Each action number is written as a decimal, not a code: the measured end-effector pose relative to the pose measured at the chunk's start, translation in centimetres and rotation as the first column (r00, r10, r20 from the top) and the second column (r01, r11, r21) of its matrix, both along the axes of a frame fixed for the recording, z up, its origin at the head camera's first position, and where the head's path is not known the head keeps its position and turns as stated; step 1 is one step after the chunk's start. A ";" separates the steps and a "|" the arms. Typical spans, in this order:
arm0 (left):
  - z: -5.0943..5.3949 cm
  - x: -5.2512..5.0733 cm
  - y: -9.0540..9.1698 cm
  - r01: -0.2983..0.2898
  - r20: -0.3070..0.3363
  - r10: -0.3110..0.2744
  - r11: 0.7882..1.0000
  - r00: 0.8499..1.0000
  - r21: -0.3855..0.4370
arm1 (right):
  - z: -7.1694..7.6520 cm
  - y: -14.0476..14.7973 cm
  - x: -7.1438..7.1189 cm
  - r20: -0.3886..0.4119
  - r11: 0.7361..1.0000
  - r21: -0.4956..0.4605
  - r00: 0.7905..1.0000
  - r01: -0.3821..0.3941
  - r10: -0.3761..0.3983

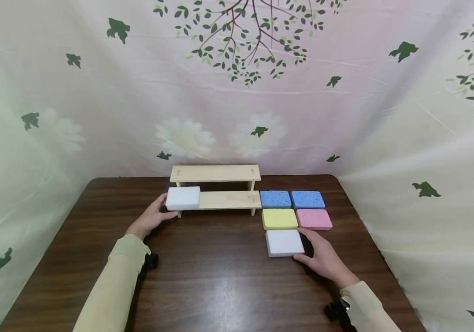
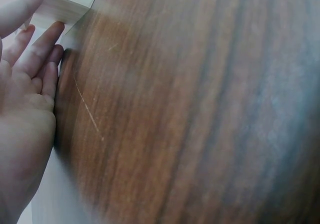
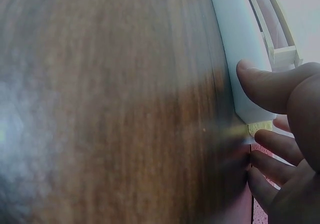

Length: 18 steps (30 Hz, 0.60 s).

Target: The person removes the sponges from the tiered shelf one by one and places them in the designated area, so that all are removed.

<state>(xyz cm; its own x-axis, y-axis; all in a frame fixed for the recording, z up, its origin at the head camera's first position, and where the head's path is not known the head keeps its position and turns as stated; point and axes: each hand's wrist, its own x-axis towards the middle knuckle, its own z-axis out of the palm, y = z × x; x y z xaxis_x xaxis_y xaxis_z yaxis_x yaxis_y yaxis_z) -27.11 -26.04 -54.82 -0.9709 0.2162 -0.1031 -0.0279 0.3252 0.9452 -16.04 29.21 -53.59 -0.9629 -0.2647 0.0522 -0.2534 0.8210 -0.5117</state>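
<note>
At the left end of the small wooden rack's lower shelf (image 1: 229, 200) lies a white sponge (image 1: 183, 198). My left hand (image 1: 151, 219) is at its left edge, the thumb near the front corner; in the left wrist view the fingers (image 2: 42, 47) look extended, close to pale wood. On the table, a second white sponge (image 1: 284, 243) is held at its right end by my right hand (image 1: 322, 256), thumb in front and index finger at the back corner. The right wrist view shows that thumb (image 3: 265, 87) against the white sponge's long side; the index fingertip is hidden.
Behind that sponge lie a yellow sponge (image 1: 280, 219) and a pink sponge (image 1: 314, 219), then two blue sponges (image 1: 275, 199) beside the rack. The rack's upper shelf (image 1: 215, 173) stands at the back of the brown table (image 1: 212, 267), near a printed cloth (image 1: 220, 106).
</note>
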 end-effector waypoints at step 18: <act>0.3 0.2 0.0 0.000 0.024 0.000 1.000 1.000 0.009 | 0.9 0.0 0.0 -0.037 1.000 -0.009 0.999 -0.004 0.004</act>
